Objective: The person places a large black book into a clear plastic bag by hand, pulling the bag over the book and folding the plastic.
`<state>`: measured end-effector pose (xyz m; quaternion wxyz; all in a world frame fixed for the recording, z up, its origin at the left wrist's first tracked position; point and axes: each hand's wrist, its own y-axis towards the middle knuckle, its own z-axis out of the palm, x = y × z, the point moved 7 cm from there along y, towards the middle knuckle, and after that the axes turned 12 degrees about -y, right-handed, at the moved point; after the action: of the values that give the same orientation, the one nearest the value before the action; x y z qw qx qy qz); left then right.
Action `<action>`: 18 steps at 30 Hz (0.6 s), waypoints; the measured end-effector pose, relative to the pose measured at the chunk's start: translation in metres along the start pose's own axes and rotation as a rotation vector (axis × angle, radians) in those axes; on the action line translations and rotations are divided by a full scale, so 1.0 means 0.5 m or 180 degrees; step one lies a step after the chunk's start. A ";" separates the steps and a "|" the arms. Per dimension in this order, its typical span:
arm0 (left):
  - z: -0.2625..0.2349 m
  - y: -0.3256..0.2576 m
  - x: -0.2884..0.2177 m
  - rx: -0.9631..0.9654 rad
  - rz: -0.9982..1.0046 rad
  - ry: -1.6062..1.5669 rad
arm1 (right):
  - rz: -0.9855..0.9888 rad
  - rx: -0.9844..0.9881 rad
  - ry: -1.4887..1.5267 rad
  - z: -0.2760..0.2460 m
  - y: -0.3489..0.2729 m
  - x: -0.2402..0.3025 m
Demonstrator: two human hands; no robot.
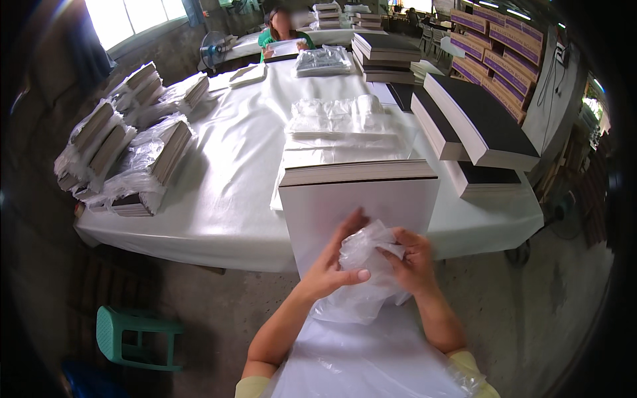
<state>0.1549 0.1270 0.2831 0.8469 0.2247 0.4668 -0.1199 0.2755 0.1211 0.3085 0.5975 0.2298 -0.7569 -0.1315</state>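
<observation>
A bunched clear plastic bag (368, 265) is between my hands, its lower part trailing toward my lap. My right hand (415, 262) pinches a gathered fold of it. My left hand (332, 268) has its fingers stretched and apart, the thumb lying along the plastic; its fingertips are blurred. Just behind them, a thick stack of boards (358, 205) stands on edge against the table front, a white face toward me. A large white sheet or wrap (352, 358) covers my lap, with clear plastic at its edges.
Flattened plastic bags (338, 119) lie beyond the boards on the white-covered table (225, 166). Plastic-wrapped bundles (159, 156) sit at left; black-topped board stacks (481, 119) at right. A co-worker (282, 36) sits at the far end. A green stool (136, 335) stands lower left; cartons (497, 53) are piled far right.
</observation>
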 end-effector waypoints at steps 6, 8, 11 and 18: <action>-0.030 -0.034 0.130 -0.0735 -0.1200 -0.0521 | -0.0313 -0.0703 -0.0934 0.007 0.007 0.013; -0.049 -0.031 0.106 -0.0986 -0.0989 -0.0525 | -0.0332 -0.1055 -0.0892 -0.015 -0.005 -0.005; -0.030 -0.024 0.058 -0.0806 -0.0603 -0.0485 | -0.0187 -0.0974 -0.0480 -0.022 -0.015 -0.041; -0.028 -0.026 0.026 -0.0871 0.0056 -0.1754 | -0.0040 -0.0726 -0.1000 0.002 0.008 -0.022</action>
<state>0.1462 0.1225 0.2620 0.9650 0.0715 0.2294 -0.1050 0.2758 0.1299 0.3011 0.4934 0.1420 -0.8195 -0.2545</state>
